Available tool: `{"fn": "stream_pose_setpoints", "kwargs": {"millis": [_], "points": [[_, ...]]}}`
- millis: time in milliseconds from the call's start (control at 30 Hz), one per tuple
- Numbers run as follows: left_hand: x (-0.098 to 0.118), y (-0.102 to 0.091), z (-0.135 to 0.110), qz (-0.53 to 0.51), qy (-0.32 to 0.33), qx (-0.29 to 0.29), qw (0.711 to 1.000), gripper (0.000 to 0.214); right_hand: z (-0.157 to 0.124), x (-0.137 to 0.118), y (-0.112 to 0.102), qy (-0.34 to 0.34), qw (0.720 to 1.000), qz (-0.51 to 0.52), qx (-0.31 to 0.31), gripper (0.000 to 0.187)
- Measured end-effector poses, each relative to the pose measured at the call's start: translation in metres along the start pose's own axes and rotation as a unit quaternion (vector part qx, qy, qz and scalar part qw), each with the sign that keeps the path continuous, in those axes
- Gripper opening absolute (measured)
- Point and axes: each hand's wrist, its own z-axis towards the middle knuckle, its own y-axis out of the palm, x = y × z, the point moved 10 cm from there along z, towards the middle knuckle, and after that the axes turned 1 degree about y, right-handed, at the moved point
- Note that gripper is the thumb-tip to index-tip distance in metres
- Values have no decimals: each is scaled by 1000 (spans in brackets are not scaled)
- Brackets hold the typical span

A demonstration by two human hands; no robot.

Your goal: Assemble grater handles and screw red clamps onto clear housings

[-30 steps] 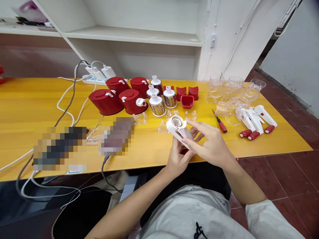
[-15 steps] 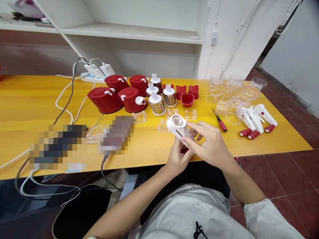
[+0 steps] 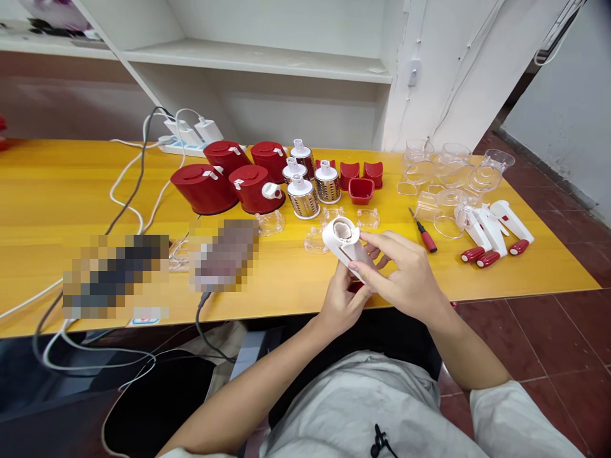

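White crank handle, one, lifted over the near edge of the counter. Long axis: 11 to 5 o'clock; round socket at the 11 end, facing up. A red part shows below the 5 end, mostly hidden.

Hands, two, both grasping the handle. Left hand: at 6 o'clock, cupped around the lower end. Right hand: at 4 o'clock, thumb on the near face, forefinger by the socket rim; of the two, the nearer to the socket.

Surroundings, by clock from the handle:
- 3 o'clock: screwdriver, red grip towards 5; farther out, three similar handles with red knobs.
- 2 o'clock: clear plastic housings, number uncertain.
- 12 o'clock: red cups, four, one partly hidden.
- 11 to 12: small clear tabbed pieces, near.
- 11 o'clock: metal grater drums, four, white-capped, upright.
- 10 o'clock: red grater bases, four.
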Motion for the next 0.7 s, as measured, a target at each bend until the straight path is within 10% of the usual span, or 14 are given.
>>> {"fn": "stream_pose_setpoints", "kwargs": {"millis": [700], "points": [[3,3,1,7,3,-16,1000,68,2,2,0,26,999,22,10,50]]}}
